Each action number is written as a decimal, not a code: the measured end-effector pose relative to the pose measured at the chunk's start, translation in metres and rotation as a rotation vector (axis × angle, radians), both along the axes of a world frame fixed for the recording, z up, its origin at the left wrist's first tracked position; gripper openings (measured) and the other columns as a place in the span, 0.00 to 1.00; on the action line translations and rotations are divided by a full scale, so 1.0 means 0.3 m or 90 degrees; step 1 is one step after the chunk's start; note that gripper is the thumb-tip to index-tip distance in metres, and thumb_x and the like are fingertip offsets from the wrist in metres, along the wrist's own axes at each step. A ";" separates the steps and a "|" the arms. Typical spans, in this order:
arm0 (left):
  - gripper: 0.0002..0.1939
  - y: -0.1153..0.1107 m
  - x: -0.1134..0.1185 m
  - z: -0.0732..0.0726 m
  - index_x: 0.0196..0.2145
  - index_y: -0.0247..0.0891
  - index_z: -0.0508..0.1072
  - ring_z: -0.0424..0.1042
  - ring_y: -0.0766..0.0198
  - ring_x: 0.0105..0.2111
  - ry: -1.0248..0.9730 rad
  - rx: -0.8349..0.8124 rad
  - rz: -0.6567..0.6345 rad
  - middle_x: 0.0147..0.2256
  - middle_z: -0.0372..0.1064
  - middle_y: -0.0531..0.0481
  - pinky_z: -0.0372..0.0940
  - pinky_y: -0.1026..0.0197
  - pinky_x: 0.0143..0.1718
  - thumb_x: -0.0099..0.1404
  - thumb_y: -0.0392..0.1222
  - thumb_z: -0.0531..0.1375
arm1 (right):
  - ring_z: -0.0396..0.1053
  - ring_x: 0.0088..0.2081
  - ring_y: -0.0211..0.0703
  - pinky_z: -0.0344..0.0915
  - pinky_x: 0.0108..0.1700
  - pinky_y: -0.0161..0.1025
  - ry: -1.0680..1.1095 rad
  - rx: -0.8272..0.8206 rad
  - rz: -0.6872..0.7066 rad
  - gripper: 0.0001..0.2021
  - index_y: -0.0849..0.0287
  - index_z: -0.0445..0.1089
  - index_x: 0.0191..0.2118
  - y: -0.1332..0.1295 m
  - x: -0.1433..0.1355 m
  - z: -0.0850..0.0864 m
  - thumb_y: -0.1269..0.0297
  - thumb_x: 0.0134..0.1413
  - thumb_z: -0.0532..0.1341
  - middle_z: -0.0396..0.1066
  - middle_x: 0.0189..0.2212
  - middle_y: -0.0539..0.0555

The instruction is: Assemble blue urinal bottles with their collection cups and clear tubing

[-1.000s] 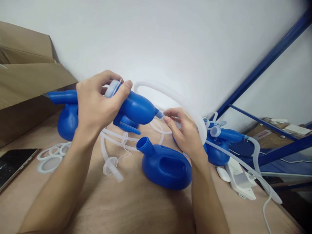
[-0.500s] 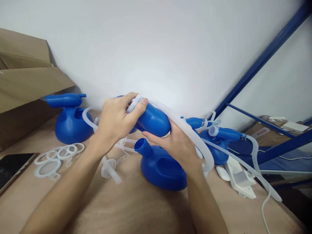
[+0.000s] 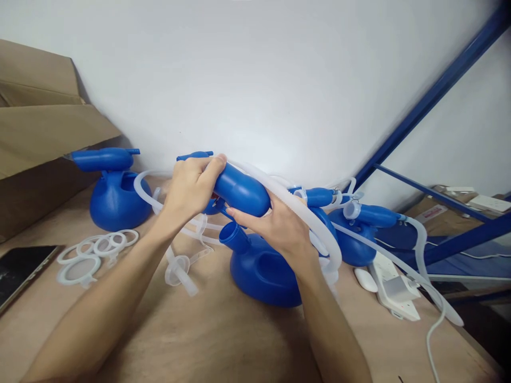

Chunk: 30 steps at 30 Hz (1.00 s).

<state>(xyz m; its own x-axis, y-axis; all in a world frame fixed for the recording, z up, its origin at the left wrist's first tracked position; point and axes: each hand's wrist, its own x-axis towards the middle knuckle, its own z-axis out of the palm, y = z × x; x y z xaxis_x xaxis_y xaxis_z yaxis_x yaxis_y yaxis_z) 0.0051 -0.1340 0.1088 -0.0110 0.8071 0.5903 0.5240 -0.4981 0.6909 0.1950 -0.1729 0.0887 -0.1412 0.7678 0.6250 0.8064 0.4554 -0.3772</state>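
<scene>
Both hands hold a blue plastic urinal head (image 3: 243, 191), a hollow rounded piece, tilted above the table. My left hand (image 3: 191, 183) is closed round its upper left end, thumb on top; that end is mostly hidden by the fingers. My right hand (image 3: 281, 226) wraps round its lower right end, thumb underneath. A translucent white hose (image 3: 297, 205) runs behind the head and over my right hand. Just below stands a blue urinal bottle (image 3: 259, 276) with an open threaded neck (image 3: 231, 234). A clear plastic flanged fitting (image 3: 179, 270) lies to its left.
White rings (image 3: 96, 250) and a phone (image 3: 24, 271) lie at left, before a cardboard box (image 3: 48, 133). Another blue bottle (image 3: 117, 205) stands at the back left; more blue heads (image 3: 373, 214) are at right. A power strip (image 3: 393, 287) and white mouse-like object (image 3: 365, 279) lie nearby.
The head in my hands has moved slightly left. My left thumb has shifted left to its end, and the white rim seen there before is now covered.
</scene>
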 end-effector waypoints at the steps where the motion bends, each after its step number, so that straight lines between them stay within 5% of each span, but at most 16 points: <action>1: 0.28 0.006 0.002 -0.004 0.16 0.40 0.62 0.66 0.63 0.21 -0.012 -0.017 0.001 0.15 0.64 0.53 0.57 0.60 0.26 0.73 0.53 0.53 | 0.80 0.49 0.64 0.74 0.54 0.61 -0.001 -0.003 0.002 0.33 0.50 0.75 0.58 0.001 0.001 -0.001 0.33 0.53 0.68 0.81 0.49 0.57; 8: 0.22 0.052 -0.055 0.022 0.26 0.36 0.72 0.70 0.63 0.24 -0.269 -0.161 -0.103 0.20 0.69 0.51 0.65 0.62 0.30 0.75 0.48 0.53 | 0.77 0.54 0.65 0.73 0.58 0.61 0.044 0.007 0.022 0.37 0.47 0.73 0.61 -0.029 -0.011 -0.001 0.33 0.50 0.69 0.80 0.52 0.56; 15: 0.14 0.007 -0.172 0.074 0.39 0.35 0.77 0.69 0.67 0.22 -0.118 -0.227 -0.197 0.23 0.71 0.54 0.63 0.67 0.25 0.66 0.50 0.66 | 0.78 0.51 0.56 0.75 0.52 0.51 0.089 -0.065 0.115 0.34 0.46 0.72 0.59 -0.039 -0.008 0.030 0.36 0.49 0.72 0.79 0.52 0.50; 19: 0.12 0.003 -0.256 0.087 0.38 0.37 0.77 0.73 0.63 0.24 0.044 -0.248 -0.105 0.22 0.72 0.54 0.66 0.67 0.26 0.56 0.42 0.64 | 0.78 0.49 0.56 0.74 0.49 0.51 0.113 -0.103 0.126 0.36 0.47 0.70 0.60 -0.029 -0.017 0.027 0.35 0.50 0.71 0.80 0.50 0.52; 25: 0.19 -0.004 -0.282 0.084 0.43 0.40 0.77 0.79 0.53 0.29 0.224 -0.272 0.047 0.30 0.79 0.48 0.69 0.61 0.27 0.58 0.53 0.63 | 0.78 0.45 0.54 0.75 0.46 0.50 0.148 -0.150 0.125 0.31 0.46 0.72 0.59 -0.002 -0.055 -0.009 0.36 0.54 0.69 0.80 0.48 0.51; 28: 0.27 -0.014 -0.279 0.082 0.56 0.39 0.74 0.79 0.50 0.33 0.289 -0.244 0.137 0.32 0.79 0.47 0.70 0.58 0.33 0.62 0.53 0.64 | 0.78 0.47 0.55 0.75 0.49 0.52 0.159 -0.162 0.132 0.29 0.47 0.73 0.59 0.016 -0.059 -0.023 0.38 0.57 0.68 0.80 0.49 0.51; 30: 0.34 -0.028 -0.293 0.082 0.65 0.37 0.69 0.78 0.46 0.44 0.337 -0.148 0.137 0.43 0.79 0.41 0.71 0.53 0.46 0.65 0.55 0.64 | 0.78 0.48 0.55 0.75 0.50 0.52 0.169 -0.177 0.137 0.30 0.47 0.72 0.60 0.023 -0.054 -0.024 0.39 0.57 0.68 0.80 0.50 0.52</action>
